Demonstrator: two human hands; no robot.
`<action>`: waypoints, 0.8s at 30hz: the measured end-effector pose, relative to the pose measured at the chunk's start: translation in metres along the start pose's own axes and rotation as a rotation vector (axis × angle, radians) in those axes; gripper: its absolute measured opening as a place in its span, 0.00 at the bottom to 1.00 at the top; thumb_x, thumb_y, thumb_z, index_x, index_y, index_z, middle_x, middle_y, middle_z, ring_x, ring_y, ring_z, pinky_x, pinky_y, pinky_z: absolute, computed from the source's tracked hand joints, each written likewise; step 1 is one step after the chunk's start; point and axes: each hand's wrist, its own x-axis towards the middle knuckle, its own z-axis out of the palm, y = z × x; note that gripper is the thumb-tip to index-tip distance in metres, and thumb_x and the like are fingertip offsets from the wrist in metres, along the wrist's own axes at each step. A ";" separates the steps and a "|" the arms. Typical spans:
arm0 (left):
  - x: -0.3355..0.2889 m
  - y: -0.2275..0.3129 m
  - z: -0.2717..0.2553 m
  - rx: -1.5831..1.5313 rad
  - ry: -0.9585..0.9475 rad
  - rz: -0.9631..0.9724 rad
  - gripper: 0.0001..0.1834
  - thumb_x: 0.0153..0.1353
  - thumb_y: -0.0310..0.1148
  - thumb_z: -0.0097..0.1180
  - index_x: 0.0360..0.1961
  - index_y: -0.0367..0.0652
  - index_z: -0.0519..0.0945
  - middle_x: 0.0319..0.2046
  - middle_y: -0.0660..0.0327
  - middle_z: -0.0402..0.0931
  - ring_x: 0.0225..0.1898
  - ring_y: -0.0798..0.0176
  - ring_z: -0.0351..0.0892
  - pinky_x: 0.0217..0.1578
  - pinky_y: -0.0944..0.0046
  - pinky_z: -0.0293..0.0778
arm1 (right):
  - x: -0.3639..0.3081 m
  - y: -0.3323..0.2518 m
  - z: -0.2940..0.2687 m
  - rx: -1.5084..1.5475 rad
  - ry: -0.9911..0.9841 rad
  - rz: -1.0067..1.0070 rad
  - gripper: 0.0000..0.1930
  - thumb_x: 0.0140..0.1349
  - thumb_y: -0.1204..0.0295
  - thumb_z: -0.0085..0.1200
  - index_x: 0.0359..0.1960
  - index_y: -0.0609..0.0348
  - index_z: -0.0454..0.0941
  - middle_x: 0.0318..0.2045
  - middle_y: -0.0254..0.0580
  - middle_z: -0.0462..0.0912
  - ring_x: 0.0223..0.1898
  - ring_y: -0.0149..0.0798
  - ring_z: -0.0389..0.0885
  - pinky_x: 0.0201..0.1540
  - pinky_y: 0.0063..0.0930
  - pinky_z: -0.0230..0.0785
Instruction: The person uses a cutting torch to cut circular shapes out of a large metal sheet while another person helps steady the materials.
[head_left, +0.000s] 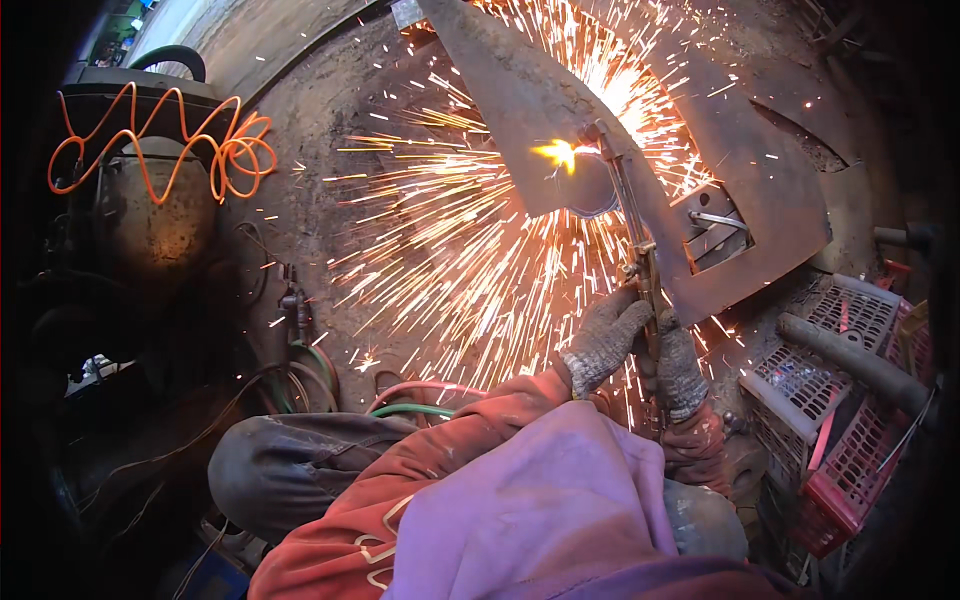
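Observation:
Both my hands wear grey knit gloves and hold a cutting torch (629,205) that points away from me. My left hand (603,338) is closed round the torch body from the left. Just to its right, my right hand (682,370) grips the handle; some of its fingers are hidden. The torch head lies over a large, rusty steel plate (520,90), where a bright yellow flame burns by a round cut-out. Sparks spray out widely below and beyond the plate. At the plate's right part is a squarish opening with metal pieces in it.
At the left, an orange coiled hose (165,150) hangs by a rounded tank (158,215). Red hose (425,388) and green hose (418,408) lie before my knee. A grey plastic crate (785,400), a red crate (845,495) and a thick metal pipe (855,357) are at the right.

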 end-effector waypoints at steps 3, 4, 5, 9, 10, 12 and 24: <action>0.000 0.002 -0.002 0.034 -0.008 -0.011 0.15 0.71 0.37 0.49 0.49 0.36 0.77 0.29 0.61 0.78 0.26 0.69 0.77 0.28 0.67 0.74 | 0.001 0.002 -0.005 -0.016 -0.024 0.033 0.30 0.65 0.35 0.40 0.35 0.50 0.76 0.12 0.27 0.68 0.08 0.25 0.62 0.08 0.20 0.52; 0.001 0.001 -0.003 0.045 -0.012 0.012 0.15 0.71 0.37 0.49 0.49 0.36 0.77 0.29 0.60 0.79 0.26 0.69 0.77 0.28 0.67 0.74 | 0.001 0.002 -0.007 -0.024 -0.038 0.061 0.30 0.65 0.34 0.40 0.35 0.50 0.76 0.12 0.27 0.68 0.08 0.25 0.62 0.08 0.20 0.52; 0.001 0.000 -0.004 0.058 -0.016 0.037 0.15 0.71 0.37 0.49 0.49 0.36 0.76 0.29 0.60 0.79 0.26 0.68 0.77 0.28 0.67 0.74 | 0.001 0.001 -0.006 -0.038 -0.032 0.056 0.30 0.65 0.34 0.40 0.35 0.50 0.75 0.12 0.27 0.68 0.08 0.26 0.62 0.08 0.20 0.52; 0.002 -0.003 -0.004 0.130 0.011 0.056 0.15 0.71 0.37 0.49 0.48 0.35 0.78 0.31 0.59 0.79 0.29 0.69 0.78 0.32 0.66 0.75 | 0.004 0.003 -0.001 -0.035 -0.010 -0.043 0.30 0.66 0.35 0.39 0.35 0.50 0.75 0.12 0.27 0.68 0.07 0.26 0.61 0.08 0.21 0.52; 0.001 -0.003 -0.003 0.101 0.006 0.065 0.15 0.70 0.37 0.49 0.48 0.35 0.78 0.31 0.59 0.79 0.30 0.69 0.78 0.32 0.66 0.75 | 0.004 0.003 -0.004 -0.034 -0.014 -0.002 0.30 0.66 0.35 0.39 0.35 0.51 0.75 0.12 0.28 0.68 0.07 0.26 0.61 0.08 0.21 0.52; -0.002 0.001 0.000 0.048 0.004 0.084 0.15 0.70 0.36 0.50 0.48 0.35 0.78 0.32 0.60 0.79 0.31 0.69 0.78 0.34 0.66 0.75 | 0.005 0.005 -0.008 -0.029 -0.035 0.041 0.30 0.66 0.35 0.39 0.36 0.51 0.76 0.12 0.28 0.69 0.07 0.25 0.61 0.07 0.20 0.52; -0.005 0.008 0.000 0.057 0.017 -0.022 0.15 0.70 0.36 0.49 0.49 0.36 0.77 0.30 0.61 0.79 0.29 0.69 0.77 0.32 0.68 0.74 | 0.001 0.001 -0.005 0.009 -0.052 0.070 0.29 0.67 0.38 0.38 0.37 0.51 0.76 0.14 0.28 0.71 0.07 0.26 0.61 0.07 0.20 0.53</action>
